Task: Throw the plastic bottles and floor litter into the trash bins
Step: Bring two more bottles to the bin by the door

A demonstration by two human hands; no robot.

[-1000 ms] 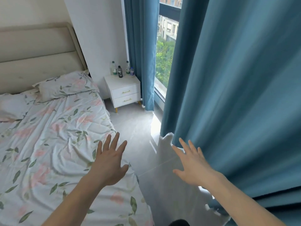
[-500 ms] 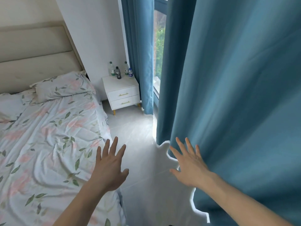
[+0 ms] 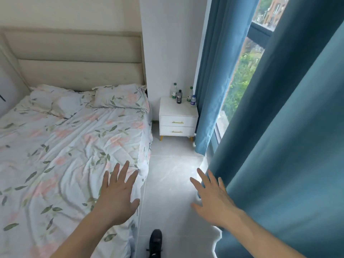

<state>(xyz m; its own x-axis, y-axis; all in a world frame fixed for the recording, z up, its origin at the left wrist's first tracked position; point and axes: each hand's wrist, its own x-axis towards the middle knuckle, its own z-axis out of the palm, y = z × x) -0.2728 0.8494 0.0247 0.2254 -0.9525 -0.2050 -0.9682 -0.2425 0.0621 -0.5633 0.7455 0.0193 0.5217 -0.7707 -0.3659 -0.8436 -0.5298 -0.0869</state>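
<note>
Plainly, almost none of the job looks done yet. The bed (image 3: 61, 151) with its floral cover fills the view from nine to seven o'clock. The blue curtain (image 3: 290, 146) hangs down the whole three o'clock side, with a second panel of it at one o'clock and window glass between. A strip of grey tiled floor (image 3: 173, 175) runs from six o'clock up toward the white nightstand (image 3: 177, 116) at about one o'clock; no litter shows on the stretch that is visible, and no trash bin is in sight.

The plastic bottles (image 3: 179, 96), four of them, stand upright on the nightstand's top, close together near the wall, well apart from both hands. They are untouched, so picking them up and carrying them off is all still to come.

The left hand (image 3: 119, 198) is held out over the bed's edge at seven o'clock, fingers straight and spread, holding nothing. The right hand (image 3: 214, 200) is held out at five o'clock just beside the curtain's edge, fingers likewise apart and empty. A dark shoe (image 3: 156, 241) steps on the tiles at six o'clock.
</note>
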